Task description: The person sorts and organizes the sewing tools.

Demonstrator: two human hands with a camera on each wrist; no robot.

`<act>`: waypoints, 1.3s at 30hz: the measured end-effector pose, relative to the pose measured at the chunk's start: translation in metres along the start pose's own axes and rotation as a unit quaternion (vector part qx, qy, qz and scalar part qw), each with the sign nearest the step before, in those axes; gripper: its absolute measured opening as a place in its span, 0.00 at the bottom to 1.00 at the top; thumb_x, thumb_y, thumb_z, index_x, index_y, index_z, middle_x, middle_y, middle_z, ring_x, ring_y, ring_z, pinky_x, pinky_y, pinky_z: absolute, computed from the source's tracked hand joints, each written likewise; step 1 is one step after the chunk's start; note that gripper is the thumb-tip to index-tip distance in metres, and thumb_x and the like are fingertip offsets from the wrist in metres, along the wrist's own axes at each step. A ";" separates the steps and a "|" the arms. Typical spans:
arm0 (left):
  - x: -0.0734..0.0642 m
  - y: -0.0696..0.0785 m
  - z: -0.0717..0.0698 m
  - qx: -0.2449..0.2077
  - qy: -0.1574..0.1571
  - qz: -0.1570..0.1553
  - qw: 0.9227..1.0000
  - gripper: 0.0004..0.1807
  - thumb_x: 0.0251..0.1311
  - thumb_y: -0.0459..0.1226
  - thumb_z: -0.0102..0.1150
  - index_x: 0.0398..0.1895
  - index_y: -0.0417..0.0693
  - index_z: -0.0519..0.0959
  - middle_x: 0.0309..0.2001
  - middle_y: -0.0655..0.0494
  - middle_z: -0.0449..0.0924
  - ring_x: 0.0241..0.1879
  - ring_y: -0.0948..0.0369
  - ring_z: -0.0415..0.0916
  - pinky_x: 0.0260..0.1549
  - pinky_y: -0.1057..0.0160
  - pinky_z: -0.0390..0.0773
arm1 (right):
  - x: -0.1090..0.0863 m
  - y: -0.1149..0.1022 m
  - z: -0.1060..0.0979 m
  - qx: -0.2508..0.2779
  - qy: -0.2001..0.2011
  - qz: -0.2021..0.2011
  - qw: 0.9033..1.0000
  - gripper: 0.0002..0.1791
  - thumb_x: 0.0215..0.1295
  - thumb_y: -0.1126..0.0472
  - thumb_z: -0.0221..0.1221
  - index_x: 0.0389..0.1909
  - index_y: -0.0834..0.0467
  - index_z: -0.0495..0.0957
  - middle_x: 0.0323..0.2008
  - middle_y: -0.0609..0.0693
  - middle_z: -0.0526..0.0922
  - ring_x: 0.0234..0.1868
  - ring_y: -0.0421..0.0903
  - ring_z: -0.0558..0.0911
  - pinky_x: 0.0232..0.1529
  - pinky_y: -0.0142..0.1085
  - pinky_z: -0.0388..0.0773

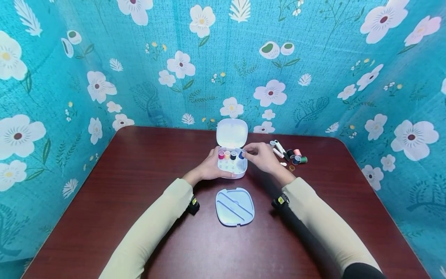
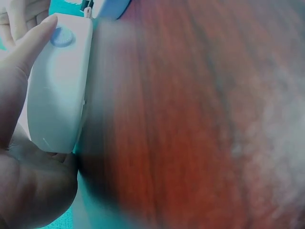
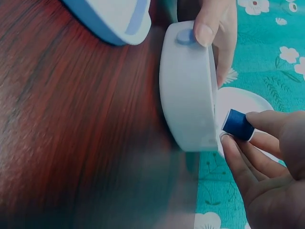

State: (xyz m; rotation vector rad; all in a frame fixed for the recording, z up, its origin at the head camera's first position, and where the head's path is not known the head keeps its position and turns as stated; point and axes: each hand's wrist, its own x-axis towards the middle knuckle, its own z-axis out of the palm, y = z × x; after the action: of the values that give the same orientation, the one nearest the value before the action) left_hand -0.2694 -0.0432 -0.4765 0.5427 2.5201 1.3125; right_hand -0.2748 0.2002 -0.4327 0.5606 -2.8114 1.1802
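My left hand (image 1: 208, 166) grips the left side of a white sewing box (image 1: 240, 175), its thumb pressed on the front by the round blue button (image 2: 62, 37). The box's lid (image 1: 232, 133) stands open at the back. Along the back row sit a red thread spool (image 1: 221, 155), a cream spool (image 1: 227, 155) and a black spool (image 1: 233, 155). With fingertips and thumb, my right hand (image 1: 265, 157) pinches a blue thread spool (image 3: 238, 125) over the row's right end. Short pegs show in the front part of the box.
A pale blue tray (image 1: 235, 207) with diagonal ridges lies on the table in front of the box. To the right is a loose group of sewing things: a green spool (image 1: 304, 159), a pink spool (image 1: 297, 152), white-handled tools (image 1: 278, 149) and a small amber ring (image 1: 291, 168). Floral cloth hangs behind.
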 end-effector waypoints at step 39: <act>0.003 -0.001 -0.002 0.025 -0.007 0.027 0.999 0.61 0.42 0.57 0.82 0.73 0.47 0.53 0.64 0.49 0.60 0.62 0.54 0.64 0.62 0.54 0.70 | 0.027 -0.023 0.042 -0.027 -0.055 -0.086 0.994 0.11 0.62 0.67 0.70 0.45 0.65 0.87 0.38 0.56 0.89 0.38 0.49 0.88 0.43 0.42 0.85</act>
State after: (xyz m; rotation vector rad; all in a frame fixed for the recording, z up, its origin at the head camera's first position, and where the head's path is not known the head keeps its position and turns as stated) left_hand -0.2730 -0.0436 -0.4766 0.6334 2.5495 1.2612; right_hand -0.2875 0.1480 -0.4419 0.8685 -2.8056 1.0707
